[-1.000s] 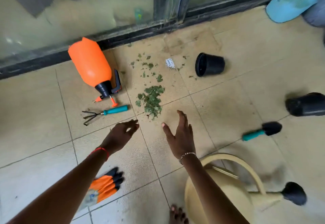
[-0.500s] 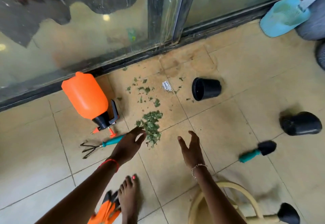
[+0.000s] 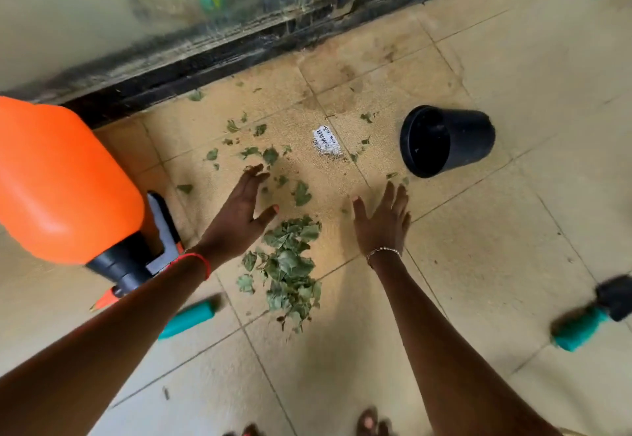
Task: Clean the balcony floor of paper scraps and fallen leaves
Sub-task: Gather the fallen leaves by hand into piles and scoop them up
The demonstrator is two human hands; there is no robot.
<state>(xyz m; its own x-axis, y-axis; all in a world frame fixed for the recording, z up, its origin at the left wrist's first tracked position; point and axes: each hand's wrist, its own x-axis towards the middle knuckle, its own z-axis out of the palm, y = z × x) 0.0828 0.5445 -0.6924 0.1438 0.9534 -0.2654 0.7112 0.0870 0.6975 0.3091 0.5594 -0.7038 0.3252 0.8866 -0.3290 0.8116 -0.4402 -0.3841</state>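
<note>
Left hand [image 3: 239,209]: fingers straight, spread, over scattered leaf bits [image 3: 266,155], holding nothing; contact with floor unclear. Right hand [image 3: 384,220]: fingers straight, empty. Leaf pile [image 3: 290,268]: on tile between wrists. Paper scrap [image 3: 326,143]: beyond hands, beside tipped black pot [image 3: 448,141]. Orange sprayer [image 3: 58,185]: left.

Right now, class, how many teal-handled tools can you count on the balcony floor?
2. One teal handle, partly hidden, lies near the orange sprayer; the other tool lies blurred at the right edge. More may lie outside the picture.
</note>
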